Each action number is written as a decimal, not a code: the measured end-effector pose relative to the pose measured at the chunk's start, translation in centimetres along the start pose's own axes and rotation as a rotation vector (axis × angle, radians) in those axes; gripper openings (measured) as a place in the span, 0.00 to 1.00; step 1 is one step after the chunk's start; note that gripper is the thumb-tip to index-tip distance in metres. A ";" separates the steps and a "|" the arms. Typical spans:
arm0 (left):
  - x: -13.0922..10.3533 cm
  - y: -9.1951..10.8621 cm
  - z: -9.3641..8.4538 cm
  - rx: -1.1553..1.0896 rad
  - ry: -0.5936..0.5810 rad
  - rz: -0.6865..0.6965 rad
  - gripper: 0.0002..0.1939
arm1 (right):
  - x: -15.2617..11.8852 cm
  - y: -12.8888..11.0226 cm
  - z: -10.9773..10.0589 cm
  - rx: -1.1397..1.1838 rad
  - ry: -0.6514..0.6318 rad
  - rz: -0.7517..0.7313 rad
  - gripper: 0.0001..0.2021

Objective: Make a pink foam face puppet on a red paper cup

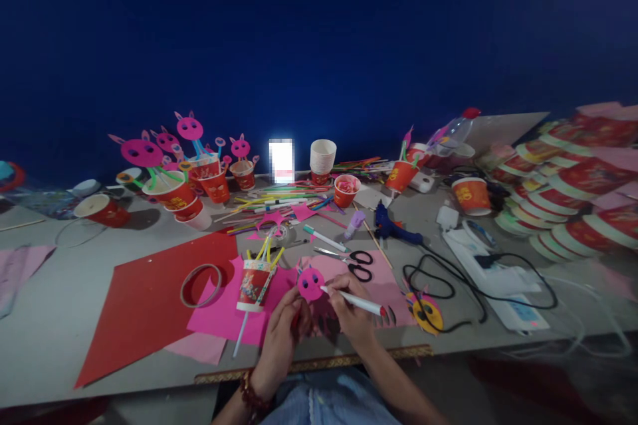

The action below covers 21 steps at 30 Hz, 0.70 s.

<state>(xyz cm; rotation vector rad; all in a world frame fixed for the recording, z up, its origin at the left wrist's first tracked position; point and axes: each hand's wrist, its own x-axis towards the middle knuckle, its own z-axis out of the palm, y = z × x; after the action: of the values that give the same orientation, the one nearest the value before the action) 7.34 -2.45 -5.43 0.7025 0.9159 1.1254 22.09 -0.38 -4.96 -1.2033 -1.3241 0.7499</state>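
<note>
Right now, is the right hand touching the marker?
Touching. The head view shows the right hand gripping the marker, its tip showing on one side of the grip and its red end on the other.

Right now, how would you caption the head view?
Left hand holds a pink paper face; right hand holds a white marker to it.

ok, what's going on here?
A person's left hand holds a small pink animal face with two dark eyes. The right hand holds a white marker, tip at the face's right edge; whether it touches is unclear. Scissors lie just beyond the hands, and a patterned cup with yellow straws is to their left. Similar pink faces rise from cups at back left.
</note>
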 end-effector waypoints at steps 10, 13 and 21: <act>-0.1 0.1 0.0 0.026 0.004 0.011 0.12 | -0.1 -0.2 -0.1 0.006 0.054 -0.001 0.08; -0.2 0.2 0.1 0.026 -0.007 0.002 0.12 | -0.4 -0.1 -0.2 0.005 0.086 -0.014 0.08; -0.3 0.2 0.0 0.036 0.005 -0.009 0.13 | -0.9 -0.7 0.0 -0.060 0.000 -0.207 0.06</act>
<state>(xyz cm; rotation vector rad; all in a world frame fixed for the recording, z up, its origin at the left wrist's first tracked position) 7.20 -2.64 -5.16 0.7243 0.9441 1.1053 21.76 -1.39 -4.61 -1.0926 -1.4547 0.5655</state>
